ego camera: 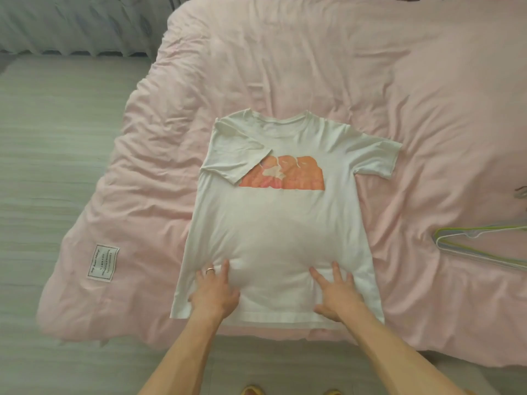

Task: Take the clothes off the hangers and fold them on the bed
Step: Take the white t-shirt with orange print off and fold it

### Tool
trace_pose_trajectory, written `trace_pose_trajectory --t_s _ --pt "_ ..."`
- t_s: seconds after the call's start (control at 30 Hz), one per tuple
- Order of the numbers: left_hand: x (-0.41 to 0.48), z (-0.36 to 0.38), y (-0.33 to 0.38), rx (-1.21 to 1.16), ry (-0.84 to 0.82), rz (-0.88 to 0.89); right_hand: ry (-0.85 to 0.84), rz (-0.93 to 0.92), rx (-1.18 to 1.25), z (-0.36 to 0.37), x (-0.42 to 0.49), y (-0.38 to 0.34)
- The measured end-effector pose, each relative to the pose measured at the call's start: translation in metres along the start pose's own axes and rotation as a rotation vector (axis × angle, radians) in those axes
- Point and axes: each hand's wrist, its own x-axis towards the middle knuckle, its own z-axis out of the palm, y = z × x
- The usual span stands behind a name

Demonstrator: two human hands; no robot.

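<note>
A white T-shirt (281,223) with an orange print lies face up on the pink duvet (313,67), collar away from me. Its left sleeve is folded in over the chest; the right sleeve sticks out flat. My left hand (214,290) lies flat on the lower left of the shirt, fingers spread, a ring on one finger. On the lower right of the shirt, just above the hem, my right hand (336,295) presses flat with straight fingers. Several empty hangers (479,246) lie stacked at the right edge.
The pink duvet has a white label (103,262) near its left corner. Beside it on the left is a pale green striped sheet (51,166). A grey patterned curtain (79,21) hangs at the back left. Yellow slippers (251,390) show at the bottom edge.
</note>
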Motion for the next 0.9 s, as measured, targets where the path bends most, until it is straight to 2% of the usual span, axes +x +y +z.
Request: trace_pose_trajectory --t_s 0.1,0.2,0.3,0.53,0.63,0.77,0.9 --pt "0.008 -0.042 0.036 0.095 0.066 0.033 -0.027 -0.038 0.061 -0.048 0.0 0.006" --pt "0.025 -0.073 0.078 0.07 0.108 0.173 0.139 -0.038 0.169 -0.097 0.002 0.024" --pt "0.042 -0.096 0.13 0.036 0.155 0.293 0.323 -0.022 0.406 -0.141 0.016 0.051" --pt "0.101 -0.118 0.249 0.017 0.173 0.373 0.458 0.146 0.92 -0.227 0.098 0.136" --pt "0.133 -0.114 0.297 -0.036 0.142 0.347 0.452 0.228 1.095 -0.253 0.134 0.17" --pt "0.178 -0.109 0.358 0.028 0.102 0.332 0.359 0.318 1.327 -0.275 0.197 0.208" --pt "0.213 -0.111 0.395 0.045 0.095 0.337 0.288 0.26 1.606 -0.278 0.249 0.229"
